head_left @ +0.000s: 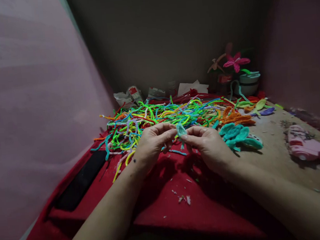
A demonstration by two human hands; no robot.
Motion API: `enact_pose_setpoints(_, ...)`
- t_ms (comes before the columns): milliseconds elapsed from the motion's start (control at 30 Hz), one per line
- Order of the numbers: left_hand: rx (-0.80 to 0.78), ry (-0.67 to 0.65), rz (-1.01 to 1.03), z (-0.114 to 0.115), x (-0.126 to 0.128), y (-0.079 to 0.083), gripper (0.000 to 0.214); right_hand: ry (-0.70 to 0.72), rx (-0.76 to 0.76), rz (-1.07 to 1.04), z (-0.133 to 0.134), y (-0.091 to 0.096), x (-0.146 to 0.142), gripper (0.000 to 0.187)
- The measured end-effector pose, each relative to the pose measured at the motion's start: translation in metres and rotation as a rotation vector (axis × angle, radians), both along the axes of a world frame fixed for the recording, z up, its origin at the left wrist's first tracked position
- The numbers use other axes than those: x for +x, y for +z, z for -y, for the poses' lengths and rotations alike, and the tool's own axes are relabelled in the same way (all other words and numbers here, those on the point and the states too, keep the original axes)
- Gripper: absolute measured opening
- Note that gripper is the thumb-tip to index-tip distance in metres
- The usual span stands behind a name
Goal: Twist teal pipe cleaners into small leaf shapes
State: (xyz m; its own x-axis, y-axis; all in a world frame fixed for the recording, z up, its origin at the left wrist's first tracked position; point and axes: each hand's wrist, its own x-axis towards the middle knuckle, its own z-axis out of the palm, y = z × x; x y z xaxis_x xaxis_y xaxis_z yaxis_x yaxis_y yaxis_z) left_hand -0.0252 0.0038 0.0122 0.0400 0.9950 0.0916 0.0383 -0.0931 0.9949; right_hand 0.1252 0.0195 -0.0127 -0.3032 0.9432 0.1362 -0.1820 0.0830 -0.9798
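A small teal pipe-cleaner petal [180,130] is pinched between both hands above the red cloth. My left hand [158,139] grips its left edge with thumb and forefinger. On the other side, my right hand [203,142] holds its lower right part, its fingers closed around the bottom. A short teal stem shows below the petal. Just right of my right hand lies a pile of teal petals [234,135]. Behind both hands spreads a heap of loose, many-coloured pipe cleaners [154,115].
A black phone-like slab [81,181] lies at left on the red cloth [167,209]. Orange petals [234,117] sit beyond the teal pile. A pink glue gun [305,146] rests at right. Behind stand a pink flower [236,61] and a pale bucket [249,83]. Walls rise on both sides.
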Motion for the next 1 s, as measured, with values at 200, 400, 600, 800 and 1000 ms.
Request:
enact_pose_setpoints(200,-0.022,-0.076,-0.02,0.002,0.001,0.001,0.022,-0.008,0.039,0.141,0.005,0.009,0.001,0.017)
enact_pose_setpoints(400,0.008,-0.003,-0.113,0.0,0.004,-0.001,0.016,-0.004,0.039,0.172,0.005,0.011,0.001,0.017)
enact_pose_setpoints(600,0.064,0.065,-0.083,-0.002,0.007,-0.009,0.018,-0.027,0.045,0.174,0.003,0.005,0.001,0.016)
enact_pose_setpoints(800,0.006,-0.095,-0.126,-0.001,0.005,-0.006,0.018,-0.002,0.02,0.191,0.002,0.002,0.002,0.016)
enact_pose_setpoints(1000,-0.074,-0.045,0.041,-0.004,0.001,-0.014,0.023,0.029,0.011,0.123,0.002,0.002,0.001,0.017)
